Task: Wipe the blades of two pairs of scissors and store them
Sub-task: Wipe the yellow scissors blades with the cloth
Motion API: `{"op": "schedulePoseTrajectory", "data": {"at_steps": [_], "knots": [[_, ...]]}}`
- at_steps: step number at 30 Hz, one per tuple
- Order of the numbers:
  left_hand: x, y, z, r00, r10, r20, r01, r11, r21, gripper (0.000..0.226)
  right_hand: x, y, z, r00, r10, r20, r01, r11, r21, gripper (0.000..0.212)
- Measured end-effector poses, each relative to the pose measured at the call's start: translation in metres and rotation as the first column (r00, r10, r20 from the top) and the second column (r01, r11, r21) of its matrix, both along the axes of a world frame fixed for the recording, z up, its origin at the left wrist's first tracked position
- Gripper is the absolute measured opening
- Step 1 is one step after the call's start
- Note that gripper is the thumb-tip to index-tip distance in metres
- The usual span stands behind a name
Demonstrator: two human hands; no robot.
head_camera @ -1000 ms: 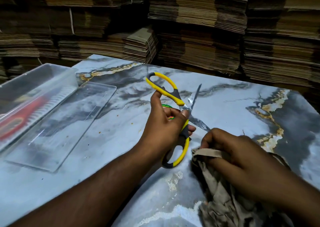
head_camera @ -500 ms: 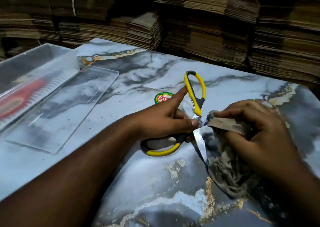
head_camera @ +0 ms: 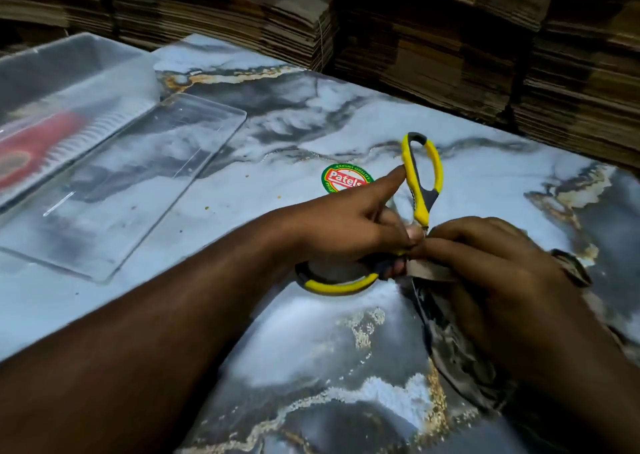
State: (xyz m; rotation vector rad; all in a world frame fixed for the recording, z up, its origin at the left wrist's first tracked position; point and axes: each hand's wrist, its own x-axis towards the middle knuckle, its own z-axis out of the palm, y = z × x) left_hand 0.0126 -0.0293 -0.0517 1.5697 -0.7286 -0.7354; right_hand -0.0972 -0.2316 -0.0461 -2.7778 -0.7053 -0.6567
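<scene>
My left hand (head_camera: 349, 228) grips the yellow-and-grey scissors (head_camera: 420, 176) at the pivot, handles spread wide, one loop pointing away and the other (head_camera: 332, 283) lying toward me. My right hand (head_camera: 491, 263) presses a grey-brown cloth (head_camera: 460, 349) around the blades, which are mostly hidden under it. At the far left, a second pair with red handles (head_camera: 38, 145) lies blurred inside a clear plastic box (head_camera: 79, 72).
The clear box lid (head_camera: 138, 183) lies flat on the marble-patterned table (head_camera: 311, 349) beside the box. A round green and red sticker (head_camera: 346, 178) sits on the table behind my left hand. Stacks of flattened cardboard (head_camera: 450, 37) wall the table's far side.
The scissors have been turned so the blades point toward me. My right hand has closed the cloth over the blades and slid up to the pivot, meeting my left hand.
</scene>
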Motion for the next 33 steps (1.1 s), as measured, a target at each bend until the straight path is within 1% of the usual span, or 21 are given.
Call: {"op": "schedulePoseTrajectory", "data": {"at_steps": [2, 6, 9, 11, 13, 15, 19, 22, 25, 27, 29, 31, 33], "knots": [[0.002, -0.001, -0.002, 1.000, -0.004, 0.011, 0.004, 1.000, -0.004, 0.077, -0.005, -0.003, -0.005, 1.000, 0.013, 0.013, -0.012, 0.999, -0.037, 0.024], [0.002, -0.005, -0.006, 1.000, -0.008, 0.026, 0.008, 1.000, 0.002, 0.083, -0.014, -0.008, -0.009, 0.998, 0.039, 0.058, -0.035, 0.997, -0.063, 0.022], [0.001, -0.005, -0.005, 1.000, -0.022, -0.014, 0.021, 0.999, -0.034, 0.083, -0.001, -0.003, -0.007, 0.995, 0.013, 0.098, -0.007, 0.998, -0.064, 0.023], [-0.001, -0.002, -0.005, 1.000, -0.010, -0.023, 0.009, 0.999, -0.045, 0.084, -0.003, -0.001, -0.011, 0.996, 0.012, 0.088, -0.008, 0.999, -0.044, 0.025], [-0.002, 0.000, -0.005, 1.000, -0.002, 0.005, 0.002, 0.999, -0.034, 0.085, -0.013, -0.005, -0.011, 0.998, 0.045, 0.053, -0.043, 0.998, -0.038, 0.023], [-0.001, -0.003, -0.003, 1.000, -0.022, 0.004, 0.022, 0.999, -0.026, 0.085, -0.017, -0.010, -0.008, 0.997, 0.055, 0.046, -0.053, 0.998, -0.044, 0.021], [-0.003, -0.001, 0.000, 0.998, -0.041, -0.049, 0.038, 0.998, -0.057, 0.083, -0.003, -0.004, -0.008, 0.995, 0.000, 0.095, 0.002, 1.000, -0.022, 0.021], [-0.006, 0.002, -0.001, 0.999, -0.025, -0.045, 0.022, 0.997, -0.069, 0.085, -0.015, -0.005, -0.012, 0.998, 0.004, 0.056, -0.005, 1.000, 0.029, 0.023], [-0.003, -0.002, 0.000, 0.999, -0.037, -0.024, 0.036, 0.998, -0.041, 0.087, -0.021, -0.010, -0.010, 0.998, 0.002, 0.057, -0.002, 1.000, 0.001, 0.023], [-0.002, -0.002, 0.001, 0.998, -0.048, -0.052, 0.045, 0.998, -0.046, 0.088, -0.012, -0.006, -0.009, 0.995, -0.025, 0.097, 0.027, 0.999, -0.024, 0.021], [-0.003, 0.001, 0.000, 0.996, -0.043, -0.084, 0.037, 0.997, -0.070, 0.086, -0.006, -0.001, -0.010, 0.992, -0.045, 0.118, 0.046, 0.999, -0.006, 0.021], [-0.003, 0.004, 0.000, 0.996, -0.024, -0.080, 0.018, 0.997, -0.076, 0.084, -0.011, -0.002, -0.013, 0.996, -0.032, 0.079, 0.030, 0.999, 0.026, 0.023], [-0.002, 0.003, -0.001, 0.998, -0.010, -0.069, 0.006, 0.998, -0.061, 0.088, -0.023, -0.009, -0.014, 0.999, -0.003, 0.032, 0.003, 1.000, 0.024, 0.025]]}}
